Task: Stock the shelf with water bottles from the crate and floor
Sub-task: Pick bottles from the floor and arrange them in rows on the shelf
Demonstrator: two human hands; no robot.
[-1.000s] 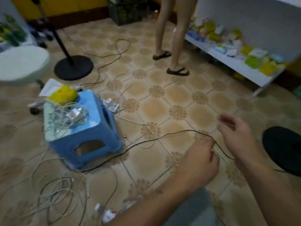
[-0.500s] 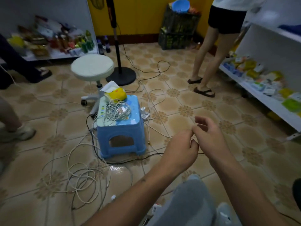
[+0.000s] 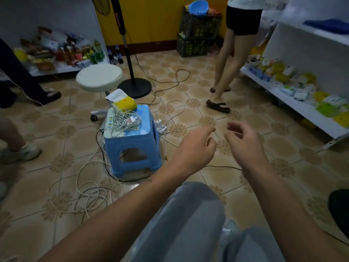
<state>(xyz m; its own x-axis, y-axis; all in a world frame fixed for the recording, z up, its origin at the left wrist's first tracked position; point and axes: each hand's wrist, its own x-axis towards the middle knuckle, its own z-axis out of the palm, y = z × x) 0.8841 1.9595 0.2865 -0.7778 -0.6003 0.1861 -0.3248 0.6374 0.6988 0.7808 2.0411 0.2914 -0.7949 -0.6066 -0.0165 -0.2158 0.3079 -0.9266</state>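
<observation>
While both hands hang over the floor tiles, here's the rundown:
Left hand [image 3: 192, 146]: fingers curled, gripping nothing.
Right hand [image 3: 243, 142]: loosely spread, empty too.
Stool [image 3: 132, 140]: left of them, cables [image 3: 125, 121] on top.
Crates [image 3: 198, 33]: stacked against the far wall.
Shelf [image 3: 294, 103]: right edge.

Ahead of the hands, bare floor [image 3: 198, 87] runs between a blue stool [image 3: 132, 142] on the left and the shelf [image 3: 302, 108] on the right. Loose cables [image 3: 88, 191] sprawl around the stool. A standing person's legs [image 3: 224, 72] block the way to the stacked crates [image 3: 198, 33].
</observation>
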